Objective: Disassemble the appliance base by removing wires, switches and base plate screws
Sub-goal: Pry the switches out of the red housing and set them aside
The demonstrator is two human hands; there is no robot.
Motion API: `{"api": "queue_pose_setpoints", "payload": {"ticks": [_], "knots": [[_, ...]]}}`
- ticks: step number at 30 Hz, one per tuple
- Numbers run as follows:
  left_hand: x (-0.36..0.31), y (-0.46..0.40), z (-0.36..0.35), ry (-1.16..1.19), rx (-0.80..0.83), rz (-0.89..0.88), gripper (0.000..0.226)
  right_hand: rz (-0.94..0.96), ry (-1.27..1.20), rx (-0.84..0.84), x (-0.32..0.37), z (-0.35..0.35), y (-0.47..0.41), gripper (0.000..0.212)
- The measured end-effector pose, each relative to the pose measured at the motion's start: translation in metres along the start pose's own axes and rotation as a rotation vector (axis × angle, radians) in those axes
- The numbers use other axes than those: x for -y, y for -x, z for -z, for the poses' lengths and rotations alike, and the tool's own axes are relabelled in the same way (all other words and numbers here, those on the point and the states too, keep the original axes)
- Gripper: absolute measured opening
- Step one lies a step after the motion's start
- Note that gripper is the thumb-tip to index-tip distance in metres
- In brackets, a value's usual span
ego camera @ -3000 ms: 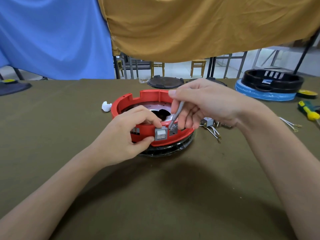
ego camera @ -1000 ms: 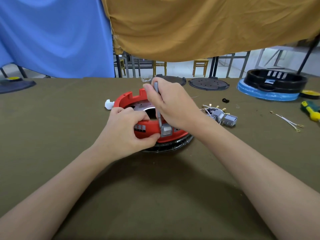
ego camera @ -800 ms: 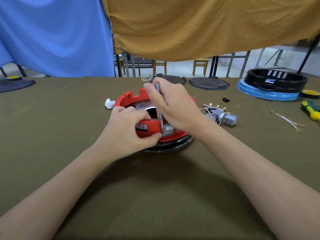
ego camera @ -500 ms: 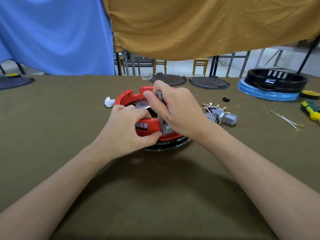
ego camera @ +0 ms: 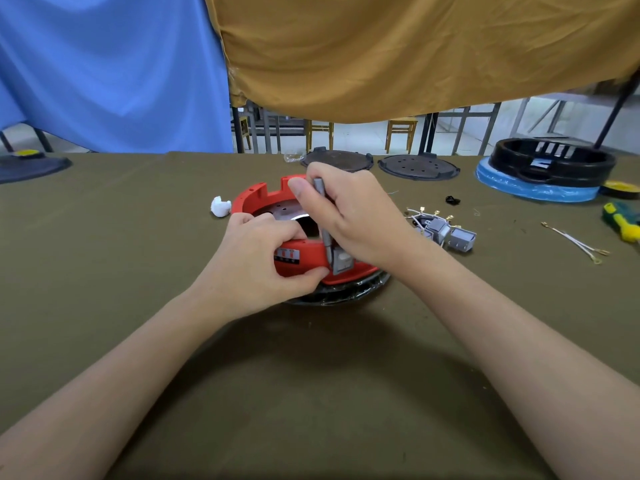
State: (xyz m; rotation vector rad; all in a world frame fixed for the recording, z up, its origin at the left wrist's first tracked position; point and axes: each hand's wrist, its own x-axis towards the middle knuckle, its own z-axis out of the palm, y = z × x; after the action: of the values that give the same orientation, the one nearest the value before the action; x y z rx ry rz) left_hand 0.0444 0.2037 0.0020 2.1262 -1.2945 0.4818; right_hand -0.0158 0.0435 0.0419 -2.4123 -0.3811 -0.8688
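grey tool [ego camera: 325,223] upright, tip down at switch [ego camera: 342,262]

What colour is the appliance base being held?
Red appliance base, with a grey switch in its wall; head view.

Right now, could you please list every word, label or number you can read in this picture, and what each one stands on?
None can be read.
Label strip on the red base, beside the left hand: red marks over a row of small characters, too blurred to read.
Nothing else in view shows any lettering.
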Motion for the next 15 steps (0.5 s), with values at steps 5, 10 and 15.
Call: {"api": "queue_pose_setpoints", "payload": {"ticks": [5, 10, 15], "knots": [[-0.0027, -0.0003, 0.0018, -0.002, 0.006, -0.006, 0.025, 0.025, 0.025, -0.003, 0.0, 0.0041, 0.0088, 0.03], [-0.0005, -0.0001, 0.0009, -0.014, 0.016, -0.029, 0.038, 0.025, 0.09, 0.063, 0.0004, 0.0001, 0.0003, 0.038], [0.0027, 0.0007, 0.0065, -0.055, 0.032, -0.104, 0.028, 0.003, -0.056, -0.064, -0.0028, 0.0022, 0.0066, 0.04]]}}
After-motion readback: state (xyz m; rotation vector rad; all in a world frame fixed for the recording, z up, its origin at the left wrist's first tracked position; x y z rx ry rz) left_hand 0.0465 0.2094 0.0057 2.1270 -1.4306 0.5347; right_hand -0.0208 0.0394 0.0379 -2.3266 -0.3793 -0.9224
